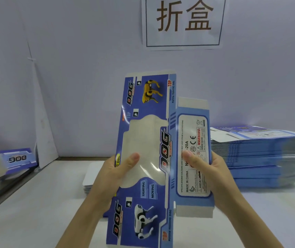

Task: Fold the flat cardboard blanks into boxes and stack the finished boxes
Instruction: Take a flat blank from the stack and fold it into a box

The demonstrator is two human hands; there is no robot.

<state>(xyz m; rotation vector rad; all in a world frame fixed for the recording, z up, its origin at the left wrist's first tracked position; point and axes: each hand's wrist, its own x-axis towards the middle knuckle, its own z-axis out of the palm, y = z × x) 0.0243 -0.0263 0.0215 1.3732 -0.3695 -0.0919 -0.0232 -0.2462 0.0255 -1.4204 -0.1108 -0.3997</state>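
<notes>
I hold a flat blue cardboard blank [146, 140] upright in front of me, printed with robot dogs, "DOG" lettering and a clear window. My left hand [118, 169] grips its left edge, thumb on the window. My right hand [206, 167] grips the light-blue label panel [193, 154] at the right edge, thumb on the print. A tall stack of flat blanks [261, 156] lies on the white table [35, 203] to the right. A folded blue box [18, 159] stands at the far left.
A low pile of white-faced sheets [91, 178] lies on the table behind the held blank. A paper sign with two large characters [183, 22] hangs on the pale wall. A dark table edge [8, 190] runs diagonally at the left.
</notes>
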